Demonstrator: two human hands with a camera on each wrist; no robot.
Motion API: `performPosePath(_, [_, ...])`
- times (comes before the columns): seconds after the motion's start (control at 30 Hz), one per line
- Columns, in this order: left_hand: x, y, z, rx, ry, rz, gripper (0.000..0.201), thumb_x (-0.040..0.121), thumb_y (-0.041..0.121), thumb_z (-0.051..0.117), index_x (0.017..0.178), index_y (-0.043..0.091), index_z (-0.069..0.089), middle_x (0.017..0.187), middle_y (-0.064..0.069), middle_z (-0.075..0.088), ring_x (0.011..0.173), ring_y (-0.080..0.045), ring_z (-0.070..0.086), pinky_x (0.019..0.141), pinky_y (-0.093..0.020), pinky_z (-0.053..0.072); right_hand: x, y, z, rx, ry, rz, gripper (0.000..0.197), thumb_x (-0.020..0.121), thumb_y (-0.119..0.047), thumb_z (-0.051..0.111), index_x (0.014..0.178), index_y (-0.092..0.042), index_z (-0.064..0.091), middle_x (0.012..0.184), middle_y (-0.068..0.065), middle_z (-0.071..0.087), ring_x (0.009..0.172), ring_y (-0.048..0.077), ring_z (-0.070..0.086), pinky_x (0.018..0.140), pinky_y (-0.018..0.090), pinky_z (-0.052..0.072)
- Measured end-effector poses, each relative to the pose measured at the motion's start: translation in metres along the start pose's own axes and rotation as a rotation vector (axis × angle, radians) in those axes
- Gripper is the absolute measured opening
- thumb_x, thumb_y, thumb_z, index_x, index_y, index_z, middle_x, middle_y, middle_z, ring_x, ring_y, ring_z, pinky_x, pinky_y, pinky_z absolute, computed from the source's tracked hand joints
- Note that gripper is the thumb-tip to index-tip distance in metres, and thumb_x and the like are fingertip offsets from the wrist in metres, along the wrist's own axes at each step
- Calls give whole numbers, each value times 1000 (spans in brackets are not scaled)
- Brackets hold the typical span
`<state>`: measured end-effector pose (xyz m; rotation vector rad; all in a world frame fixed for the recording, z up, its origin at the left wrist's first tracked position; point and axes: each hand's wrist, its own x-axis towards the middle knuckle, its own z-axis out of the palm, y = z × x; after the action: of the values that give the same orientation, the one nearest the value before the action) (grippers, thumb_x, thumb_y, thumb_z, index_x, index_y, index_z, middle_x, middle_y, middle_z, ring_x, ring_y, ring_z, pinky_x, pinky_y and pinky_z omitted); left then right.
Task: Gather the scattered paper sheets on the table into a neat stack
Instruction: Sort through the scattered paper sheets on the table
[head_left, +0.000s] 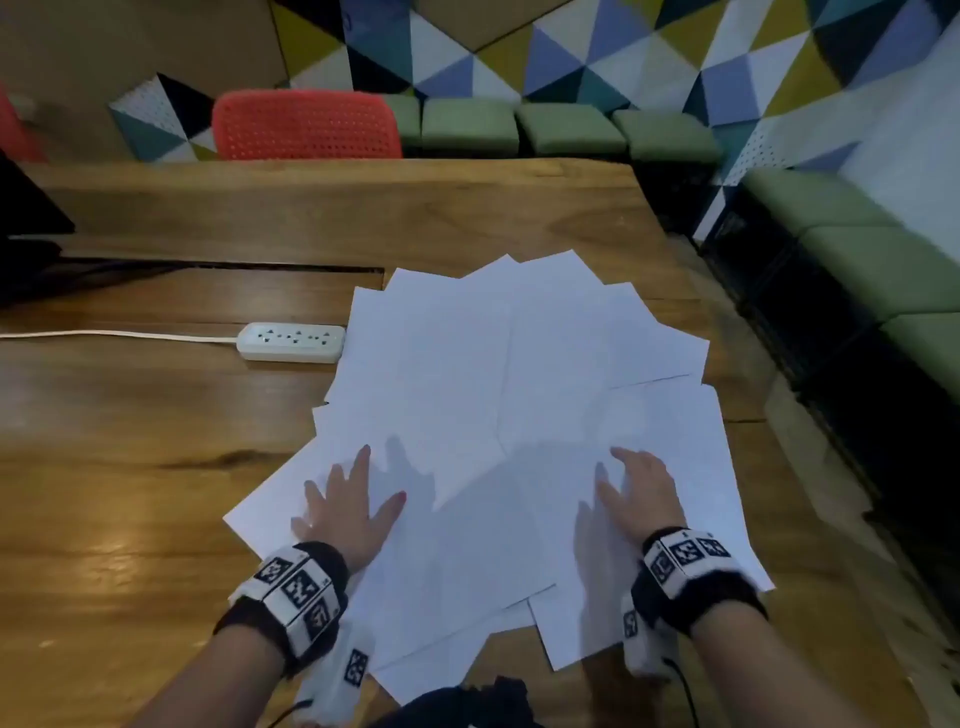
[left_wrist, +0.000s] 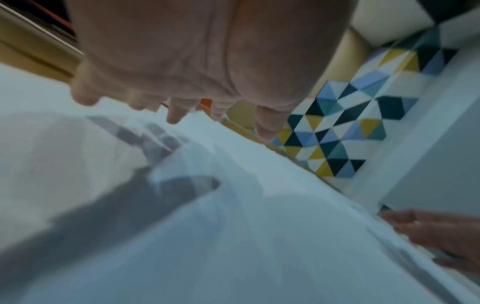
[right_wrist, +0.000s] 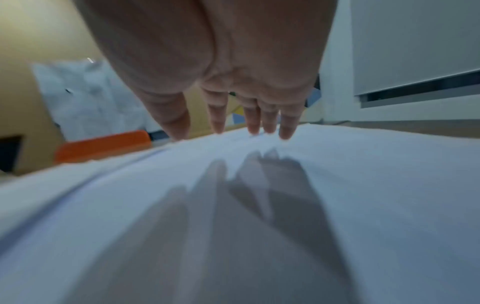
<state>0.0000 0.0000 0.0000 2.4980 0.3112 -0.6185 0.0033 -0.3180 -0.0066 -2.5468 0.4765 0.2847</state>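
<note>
Several white paper sheets (head_left: 498, 384) lie fanned and overlapping on the wooden table (head_left: 156, 467), spread from the near edge toward the middle. My left hand (head_left: 345, 504) is over the near left part of the spread, fingers straight and splayed, fingertips (left_wrist: 172, 118) close to or on the paper (left_wrist: 233, 236). My right hand (head_left: 636, 491) is over the near right sheets, fingers straight and close together, fingertips (right_wrist: 285, 133) at the paper (right_wrist: 363, 195). Neither hand grips a sheet. Both wrist views are blurred.
A white power strip (head_left: 291, 341) with its cable running left lies just left of the sheets' far side. A red chair (head_left: 306, 124) stands behind the table. Green cushioned seats (head_left: 857, 249) line the right. A dark object (head_left: 26, 208) sits at far left.
</note>
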Motion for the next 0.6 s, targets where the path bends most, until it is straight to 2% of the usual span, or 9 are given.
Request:
performPosePath(0.03, [2,5,7,92,-16,-55,74,89,61,28,148,34,-7,160,-5,-1,145,-36,-1,112,-58,11,4,-1,3,-69,-42,76,61,91,-42,45,145,-20,26,156,13,17,144,28,13,115,42,20])
performPosePath(0.1, [4,14,18,230,-40,-95,71,89,62,21,145,37,-15,159,-4,-11,144,-39,-8,112,-62,9,2,-6,11,-219,-131,173,71,90,-54,38,149,-25,10,158,14,-1,146,31,0,116,48,14])
performPosePath(0.17, [7,20,25,251,-28,-48,70,90,60,21,144,38,-17,159,-3,-14,144,-40,-10,112,-63,7,-8,-17,20,-271,-197,148,74,90,-58,31,149,-25,1,157,16,-12,145,33,-9,117,50,7])
performPosePath(0.23, [13,24,28,262,-34,7,70,90,60,22,144,39,-17,159,-1,-16,144,-41,-12,111,-63,6,-17,-28,29,-281,-273,60,74,91,-58,26,149,-24,-4,156,17,-18,144,33,-14,117,49,1])
performPosePath(0.37, [22,32,33,305,-43,106,70,91,58,23,145,37,-17,159,-1,-16,144,-39,-13,111,-62,5,-26,-37,34,-187,-326,-63,67,93,-54,26,150,-26,4,158,12,-11,146,28,-9,118,44,2])
performPosePath(0.43, [25,31,31,260,5,102,71,92,55,26,146,35,-15,159,-2,-13,145,-38,-12,113,-59,4,-19,-27,28,-60,-250,-29,66,94,-52,30,150,-23,10,159,10,-2,147,25,-2,119,41,5])
performPosePath(0.5, [27,26,27,229,72,54,71,92,54,27,146,33,-14,159,-5,-12,145,-37,-12,114,-57,5,-10,-15,20,3,-162,80,69,92,-52,33,150,-21,11,159,12,2,146,26,2,119,42,7])
performPosePath(0.6, [23,23,30,235,61,-6,72,92,54,26,146,31,-16,159,-8,-15,145,-37,-13,115,-57,2,-8,-17,19,-106,-212,126,72,92,-54,30,150,-19,4,158,14,-5,146,28,-2,118,45,9])
